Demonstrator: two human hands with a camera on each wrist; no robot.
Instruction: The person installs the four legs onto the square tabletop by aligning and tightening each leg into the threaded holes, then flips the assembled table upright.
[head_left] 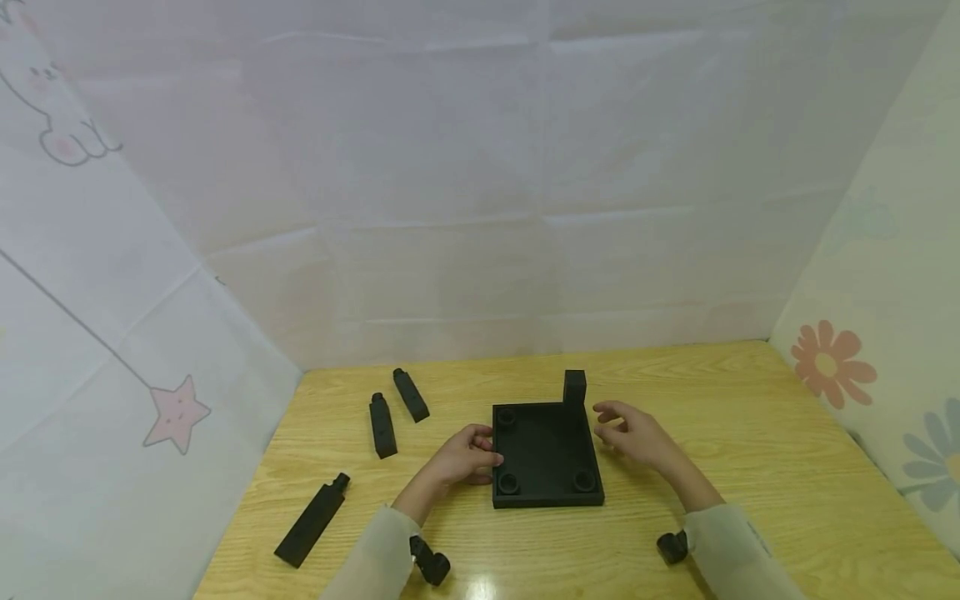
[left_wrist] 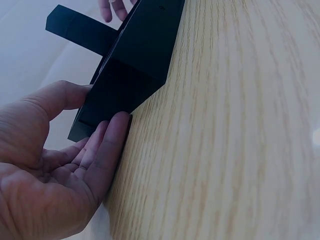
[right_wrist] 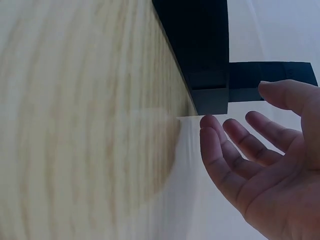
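Note:
A black square tray-like base [head_left: 546, 446] with a low rim lies on the table. Round sockets show at three of its corners, and a black square post [head_left: 574, 390] stands upright at the far right corner. My left hand [head_left: 467, 458] holds the base's left side, thumb over the rim and fingers against the outer wall. To the right of the base, my right hand [head_left: 633, 435] has its fingers loosely bent. The right wrist view shows that hand's fingertips [right_wrist: 210, 121] close to the base and post, with nothing gripped; whether the thumb touches the post I cannot tell.
Three loose black posts with narrow knobbed ends lie left of the base: one near the front [head_left: 311, 523], one in the middle [head_left: 382, 429] and one farther back [head_left: 412, 397]. The wooden table [head_left: 705, 383] meets pale cloth walls [head_left: 450, 275] behind and at both sides.

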